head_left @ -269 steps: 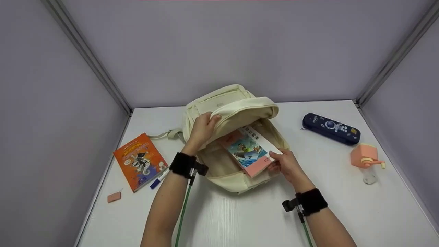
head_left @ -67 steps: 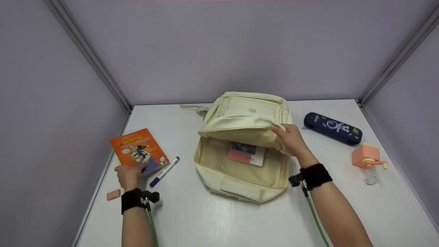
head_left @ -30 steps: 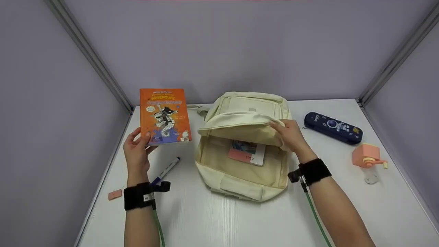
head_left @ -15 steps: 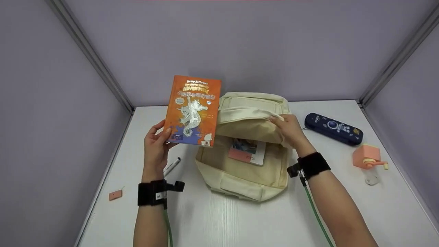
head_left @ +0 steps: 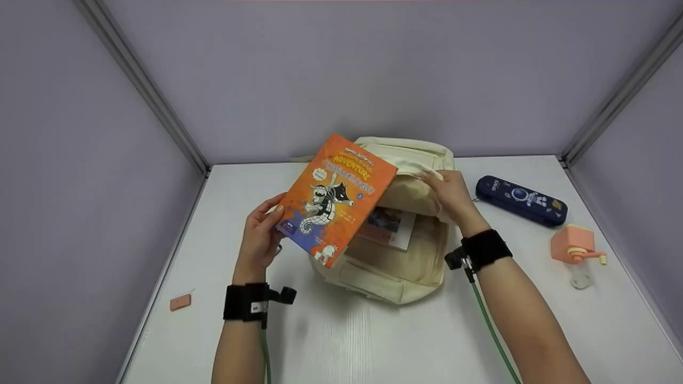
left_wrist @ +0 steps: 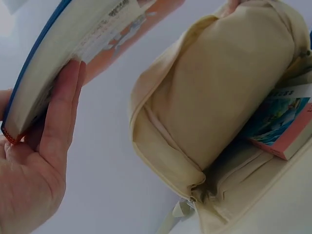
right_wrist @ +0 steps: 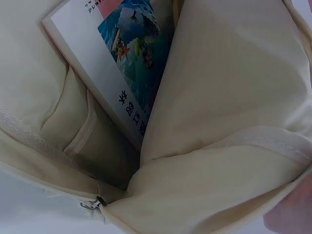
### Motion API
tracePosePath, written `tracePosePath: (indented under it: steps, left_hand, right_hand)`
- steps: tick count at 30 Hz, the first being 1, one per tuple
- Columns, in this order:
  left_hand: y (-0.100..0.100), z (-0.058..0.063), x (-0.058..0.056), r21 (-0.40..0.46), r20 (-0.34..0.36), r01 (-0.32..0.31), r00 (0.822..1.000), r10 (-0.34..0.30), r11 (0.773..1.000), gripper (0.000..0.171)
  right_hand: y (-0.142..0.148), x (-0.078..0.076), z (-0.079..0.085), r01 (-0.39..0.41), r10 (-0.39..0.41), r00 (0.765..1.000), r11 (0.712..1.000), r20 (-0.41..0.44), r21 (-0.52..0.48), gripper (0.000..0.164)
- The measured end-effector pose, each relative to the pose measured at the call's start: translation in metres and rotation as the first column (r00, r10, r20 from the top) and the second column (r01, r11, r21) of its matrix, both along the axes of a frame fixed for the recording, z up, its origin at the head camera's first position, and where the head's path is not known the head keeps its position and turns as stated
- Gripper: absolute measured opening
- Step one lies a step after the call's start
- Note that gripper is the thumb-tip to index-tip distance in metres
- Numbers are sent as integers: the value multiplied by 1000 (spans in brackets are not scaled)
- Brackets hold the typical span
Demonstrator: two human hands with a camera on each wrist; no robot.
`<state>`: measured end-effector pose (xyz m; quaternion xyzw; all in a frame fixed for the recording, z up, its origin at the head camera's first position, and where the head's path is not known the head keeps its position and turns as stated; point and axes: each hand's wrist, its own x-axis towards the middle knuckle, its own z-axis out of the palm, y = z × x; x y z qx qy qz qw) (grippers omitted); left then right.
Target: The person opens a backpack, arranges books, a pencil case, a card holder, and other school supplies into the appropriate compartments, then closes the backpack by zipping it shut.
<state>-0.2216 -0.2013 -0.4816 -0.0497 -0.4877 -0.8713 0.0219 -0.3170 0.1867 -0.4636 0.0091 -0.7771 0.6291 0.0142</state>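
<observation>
black wristbands | small black cameras | green cables | white label, left

Orange book aloft, backpack open

The left hand grips the orange book; the right hand holds the flap. Between the hands, a second book lies inside the backpack. A navy case rests right of the right hand.

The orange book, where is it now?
Near the head view's centre, the left hand holds the orange book, partly hiding the left side of the backpack.
</observation>
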Motion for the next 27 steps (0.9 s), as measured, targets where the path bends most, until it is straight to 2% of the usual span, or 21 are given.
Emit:
tracePosePath:
  steps: [4,12,19,24,27]
  left_hand:
    - [-1,-7,0,-21,5,68,998,-68,997,31]
    - [1,-22,3,-81,47,151,988,-148,985,30]
    - [1,-34,3,-157,122,257,963,-239,954,30]
    - [5,-44,3,-211,190,299,947,-261,931,34]
    - [9,-45,2,-229,217,320,938,-272,919,37]
  right_hand:
    - [-1,-1,0,-2,2,1000,1000,-23,6,46]
    - [-1,0,3,13,-12,999,1000,-29,26,40]
    - [0,0,6,10,-9,999,999,-32,37,41]
    - [2,-1,5,-16,17,999,1000,-31,26,40]
    - [2,1,4,-15,16,999,999,-39,32,40]
